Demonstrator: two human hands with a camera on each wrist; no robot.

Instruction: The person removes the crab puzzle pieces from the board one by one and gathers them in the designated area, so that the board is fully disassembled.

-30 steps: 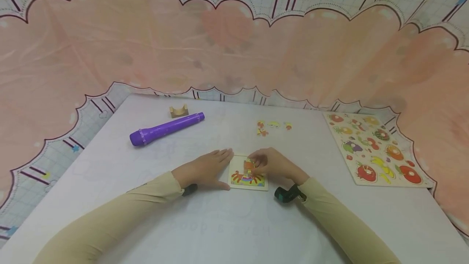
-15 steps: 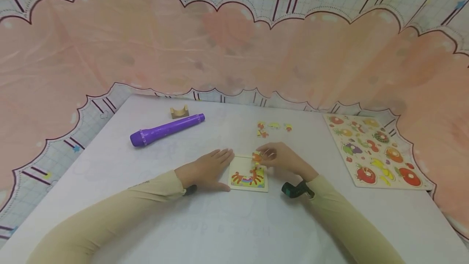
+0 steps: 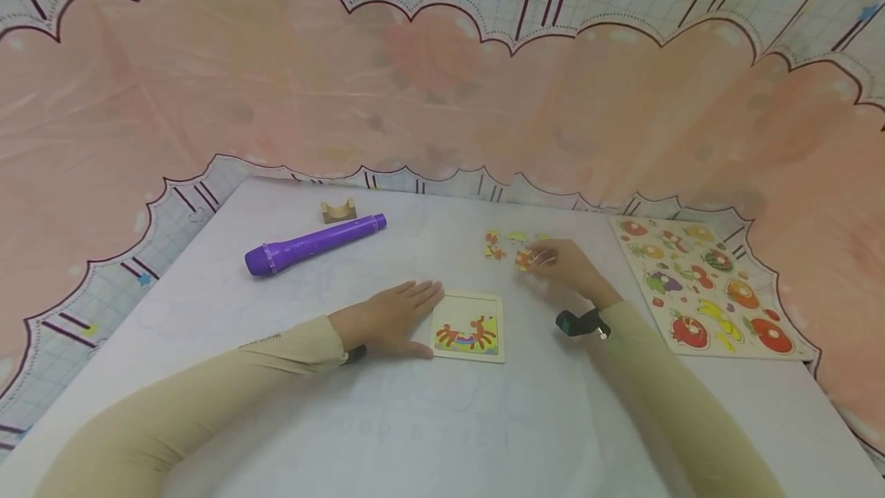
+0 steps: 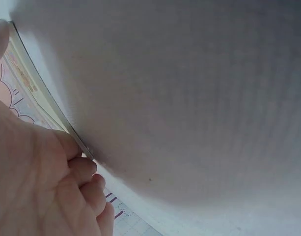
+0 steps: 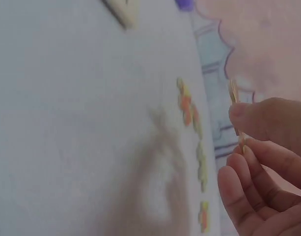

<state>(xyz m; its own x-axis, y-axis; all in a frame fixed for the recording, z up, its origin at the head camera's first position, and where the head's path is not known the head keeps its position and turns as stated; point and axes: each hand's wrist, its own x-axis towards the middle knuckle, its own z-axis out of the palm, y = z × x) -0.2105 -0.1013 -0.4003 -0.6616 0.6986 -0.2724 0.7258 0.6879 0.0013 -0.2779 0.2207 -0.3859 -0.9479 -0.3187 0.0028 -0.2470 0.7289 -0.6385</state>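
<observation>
A small square puzzle board [image 3: 467, 307] lies on the white table. Its lower part holds pieces with an orange and rainbow picture; the upper part shows bare tray. My left hand [image 3: 390, 320] lies flat beside the board, thumb and fingers spread along its left edge. In the left wrist view, that hand touches the edge of the thin board [image 4: 47, 105]. My right hand [image 3: 568, 267] pinches an orange puzzle piece [image 3: 523, 259] between thumb and finger. The right wrist view shows the piece [image 5: 233, 92] edge-on, above the table.
Loose puzzle pieces [image 3: 494, 246] lie behind the board, partly hidden by my right hand. A purple toy microphone [image 3: 314, 245] and a small wooden block with a curved notch [image 3: 338, 210] are at back left. A larger fruit puzzle board [image 3: 705, 283] lies at right.
My right hand has lifted the orange piece off the board and carried it back and to the right, near the loose pieces. My left hand has stayed by the board.
</observation>
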